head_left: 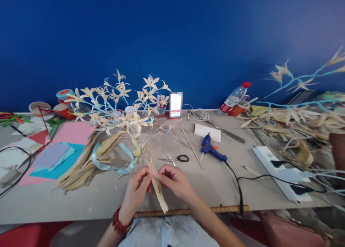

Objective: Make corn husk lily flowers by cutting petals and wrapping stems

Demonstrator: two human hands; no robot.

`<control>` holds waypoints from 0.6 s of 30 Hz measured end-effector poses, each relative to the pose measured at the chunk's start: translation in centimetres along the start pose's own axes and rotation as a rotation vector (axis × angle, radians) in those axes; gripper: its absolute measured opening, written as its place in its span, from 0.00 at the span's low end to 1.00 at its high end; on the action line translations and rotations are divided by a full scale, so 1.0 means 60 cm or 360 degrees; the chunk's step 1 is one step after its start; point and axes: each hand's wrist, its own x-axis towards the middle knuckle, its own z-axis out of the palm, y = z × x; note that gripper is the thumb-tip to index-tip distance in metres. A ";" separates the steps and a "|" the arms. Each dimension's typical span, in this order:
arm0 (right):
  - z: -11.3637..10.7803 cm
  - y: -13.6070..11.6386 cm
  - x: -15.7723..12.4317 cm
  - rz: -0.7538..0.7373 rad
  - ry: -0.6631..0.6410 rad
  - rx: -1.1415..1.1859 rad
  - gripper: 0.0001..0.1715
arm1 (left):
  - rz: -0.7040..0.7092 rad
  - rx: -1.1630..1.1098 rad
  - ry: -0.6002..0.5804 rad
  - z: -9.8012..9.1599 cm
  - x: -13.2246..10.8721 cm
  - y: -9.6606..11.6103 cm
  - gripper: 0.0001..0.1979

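Observation:
A long, dry, pale husk strip (157, 187) is held between both hands over the table's front edge. My left hand (138, 184) pinches it from the left, and my right hand (175, 180) pinches it from the right near its middle. Its lower end hangs toward my lap and its narrow tip points up and away. Just beyond the hands lie scissors (172, 159) with black handles. To the left rest a bundle of dried husks (83, 168) and a loop of light blue ribbon (129, 162).
A blue glue gun (211, 149) and a wooden stick (192, 148) lie right of the scissors. Its cord runs toward a white power strip (272, 173). Husk flowers (124, 121) on blue stems stand at the back left, near a phone (176, 105). A bottle (234, 97) stands back right.

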 end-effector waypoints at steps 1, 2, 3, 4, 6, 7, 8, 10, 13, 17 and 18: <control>0.001 0.001 0.001 0.0031 0.0019 0.0071 0.18 | 0.0006 -0.0008 -0.0008 0.000 0.001 -0.001 0.15; 0.001 0.001 0.001 0.0056 0.0036 0.0128 0.19 | 0.0006 -0.0024 -0.0016 0.000 0.001 -0.002 0.15; 0.002 0.002 0.001 0.0073 0.0049 0.0165 0.19 | 0.0003 -0.0054 -0.0022 0.000 0.002 -0.003 0.15; 0.003 0.002 0.001 0.0085 0.0060 0.0186 0.19 | -0.0005 -0.0096 -0.0031 0.001 0.002 -0.004 0.15; 0.004 0.002 0.000 0.0096 0.0089 0.0197 0.19 | -0.0031 -0.0202 -0.0047 0.004 0.003 -0.006 0.14; 0.005 0.002 0.000 0.0093 0.0112 0.0194 0.19 | -0.0052 -0.0257 -0.0060 0.006 0.003 -0.008 0.14; 0.005 0.002 -0.001 0.0086 0.0135 0.0185 0.19 | -0.0078 -0.0302 -0.0081 0.007 0.003 -0.009 0.13; 0.006 0.001 -0.002 0.0072 0.0167 0.0159 0.18 | -0.0146 -0.0348 -0.0146 0.011 0.003 -0.012 0.12; 0.004 0.000 -0.002 0.0044 0.0178 0.0145 0.18 | -0.0226 -0.0352 -0.0228 0.014 0.003 -0.013 0.14; 0.001 -0.001 -0.001 0.0027 0.0230 0.0145 0.18 | -0.0203 -0.0327 -0.0203 0.014 0.001 -0.008 0.14; 0.000 -0.002 -0.001 0.0035 0.0229 0.0142 0.19 | -0.0193 -0.0316 -0.0192 0.013 0.001 -0.007 0.14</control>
